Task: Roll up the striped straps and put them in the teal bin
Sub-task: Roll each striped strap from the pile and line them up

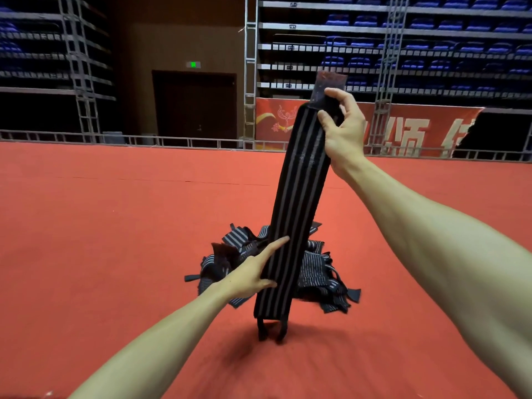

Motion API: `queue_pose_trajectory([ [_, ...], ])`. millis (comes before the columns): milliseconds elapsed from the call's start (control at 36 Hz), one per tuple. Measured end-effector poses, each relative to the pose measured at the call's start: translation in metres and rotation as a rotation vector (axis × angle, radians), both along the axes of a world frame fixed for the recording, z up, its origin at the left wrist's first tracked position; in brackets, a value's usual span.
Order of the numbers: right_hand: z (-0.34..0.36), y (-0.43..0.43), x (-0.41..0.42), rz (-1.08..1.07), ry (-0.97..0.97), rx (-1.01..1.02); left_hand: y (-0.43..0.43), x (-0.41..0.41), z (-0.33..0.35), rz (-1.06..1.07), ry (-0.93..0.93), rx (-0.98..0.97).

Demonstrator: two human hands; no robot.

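The right hand [342, 133] pinches the top end of a striped strap [299, 203], held upright over the red floor [115, 226]. The left hand [253, 272] lays straight fingers against its lower left edge, before a pile of straps [316, 272] on the floor.

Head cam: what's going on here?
A person holds one black striped strap out at full length above a red floor. The right hand pinches its top end by the dark patch, and the left hand lies against its lower part with straight fingers. The strap is not rolled yet. A pile of striped straps lies on the floor behind it. No teal bin is in view.
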State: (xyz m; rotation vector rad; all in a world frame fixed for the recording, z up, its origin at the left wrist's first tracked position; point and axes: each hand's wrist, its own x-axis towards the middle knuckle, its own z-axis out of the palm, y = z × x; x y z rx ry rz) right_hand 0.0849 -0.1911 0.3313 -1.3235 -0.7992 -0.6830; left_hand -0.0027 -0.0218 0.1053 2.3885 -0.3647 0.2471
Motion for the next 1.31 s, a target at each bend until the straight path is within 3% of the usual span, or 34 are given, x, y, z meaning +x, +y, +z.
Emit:
queue_pose_trajectory([
  [167,-0.016,0.006,0.007,-0.016,0.016,-0.028,-0.002,0.001,-0.009,0.043,0.023,-0.066],
  [306,-0.032,0.011,0.012,0.018,0.06,-0.039,-0.011,0.008,-0.009,0.114,0.091,-0.366],
  [417,-0.052,0.013,0.02,0.024,0.103,-0.053,-0.022,0.008,0.0,0.109,0.247,-0.652],
  [583,-0.083,0.011,0.03,0.017,0.173,-0.076,-0.031,0.01,-0.004,0.067,0.391,-0.83],
  [750,-0.119,0.009,0.039,-0.011,0.222,-0.109,-0.029,0.012,-0.051,0.138,0.467,-0.607],
  [972,-0.166,0.01,0.056,-0.002,0.278,-0.168,-0.018,0.018,-0.102,0.255,0.334,-0.042],
  [1167,-0.19,0.019,0.064,0.007,0.311,-0.173,-0.022,0.019,-0.112,0.274,0.322,0.152],
  [1306,-0.195,0.023,0.062,0.017,0.311,-0.193,-0.017,0.013,-0.121,0.218,0.272,0.129],
])
